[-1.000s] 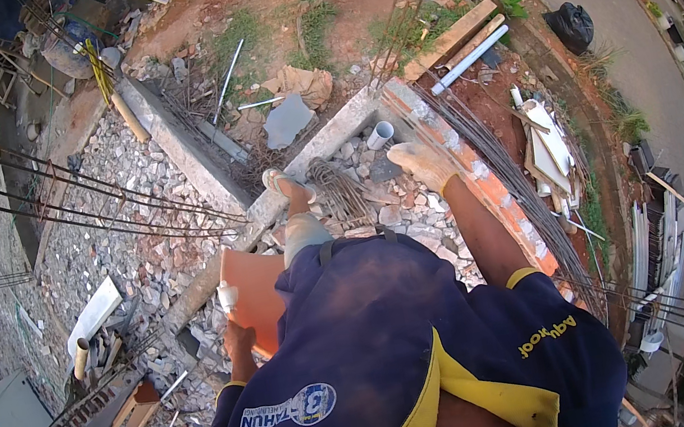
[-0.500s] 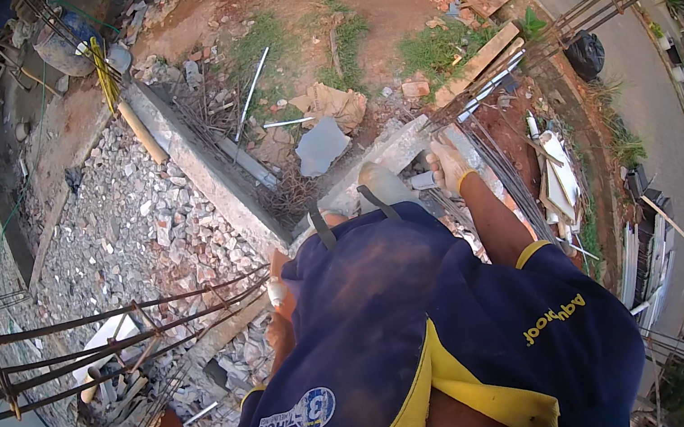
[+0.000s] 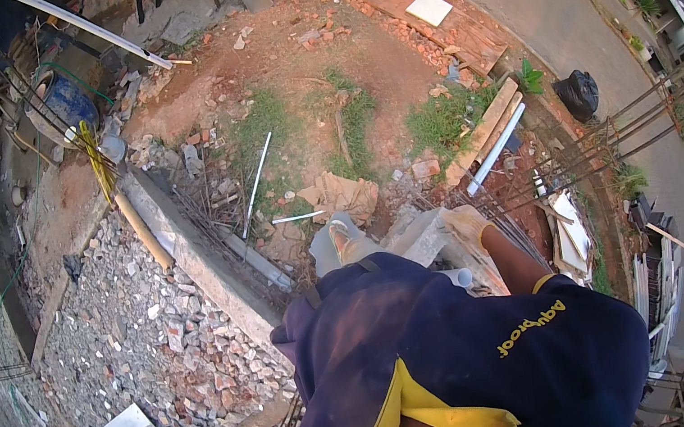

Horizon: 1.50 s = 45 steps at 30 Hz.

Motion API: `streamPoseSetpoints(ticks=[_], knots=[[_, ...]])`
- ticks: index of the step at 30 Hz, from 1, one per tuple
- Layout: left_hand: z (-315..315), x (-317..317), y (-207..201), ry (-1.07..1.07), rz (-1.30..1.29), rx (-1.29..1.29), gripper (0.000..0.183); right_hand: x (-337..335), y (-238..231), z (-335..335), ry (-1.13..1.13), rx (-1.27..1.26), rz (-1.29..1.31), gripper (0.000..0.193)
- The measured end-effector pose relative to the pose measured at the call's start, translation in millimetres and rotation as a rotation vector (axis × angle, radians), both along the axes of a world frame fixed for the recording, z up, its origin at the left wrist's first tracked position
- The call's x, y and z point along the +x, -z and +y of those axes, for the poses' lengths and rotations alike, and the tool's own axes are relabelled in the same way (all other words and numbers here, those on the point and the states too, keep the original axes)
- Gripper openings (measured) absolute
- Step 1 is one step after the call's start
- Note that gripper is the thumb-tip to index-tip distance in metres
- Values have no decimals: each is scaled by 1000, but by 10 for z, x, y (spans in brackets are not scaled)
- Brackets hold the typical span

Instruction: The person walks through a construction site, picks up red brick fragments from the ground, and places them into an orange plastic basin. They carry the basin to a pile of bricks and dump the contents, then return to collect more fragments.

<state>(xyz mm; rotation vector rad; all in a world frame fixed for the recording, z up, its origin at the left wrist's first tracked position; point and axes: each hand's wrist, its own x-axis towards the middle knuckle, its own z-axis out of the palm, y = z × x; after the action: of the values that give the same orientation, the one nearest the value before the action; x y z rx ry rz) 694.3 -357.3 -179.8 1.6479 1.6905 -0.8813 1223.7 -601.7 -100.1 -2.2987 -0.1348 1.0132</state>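
My right hand (image 3: 465,226), in a pale work glove with a yellow cuff, is at the top of a concrete block (image 3: 419,236). It seems to rest there, but its fingers do not stand out from the pale surface. A white pipe end (image 3: 459,277) shows just below it, beside my dark blue shirt (image 3: 472,328). My left hand is hidden behind my body. One foot (image 3: 344,233) in light footwear is on a flat grey slab (image 3: 324,251) in front of the low wall.
A long low concrete wall (image 3: 197,248) runs to the left, with brick and stone rubble (image 3: 149,311) beyond it. Rusty rebar (image 3: 621,137) juts out at the right. Planks (image 3: 485,131), a white pipe (image 3: 496,151) and a black bag (image 3: 578,96) lie near the road.
My body has moved forward, and one foot has come onto the grey slab. The left hand has gone out of sight. My right hand stays by the concrete while the view has shifted.
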Motion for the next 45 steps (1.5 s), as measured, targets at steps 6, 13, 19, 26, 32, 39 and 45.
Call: streamPoseSetpoints(ticks=[6, 13, 19, 26, 32, 39, 45], knots=[[1588, 1707, 1049, 86, 10, 138, 48, 1279, 1773, 1155, 173, 199, -243, 32], [3280, 3110, 1153, 154, 54, 227, 48, 1768, 1739, 2958, -124, 358, 78, 37], [4757, 4691, 1790, 274, 59, 276, 48, 3329, 2219, 3419, -184, 343, -271, 39], [6692, 7098, 1947, 428, 45, 378, 48, 4148, 3892, 2806, -180, -562, -249, 32], [8016, 9069, 1524, 541, -48, 556, 46, 4503, 4173, 3371, 195, -256, -39, 43], [8809, 10436, 1802, 298, -561, 733, 55, 6213, 4624, 3986, -602, -332, -149, 42], [9556, 11885, 1876, 109, -488, 885, 40, 8440, 4958, 5129, -736, -358, -244, 34]])
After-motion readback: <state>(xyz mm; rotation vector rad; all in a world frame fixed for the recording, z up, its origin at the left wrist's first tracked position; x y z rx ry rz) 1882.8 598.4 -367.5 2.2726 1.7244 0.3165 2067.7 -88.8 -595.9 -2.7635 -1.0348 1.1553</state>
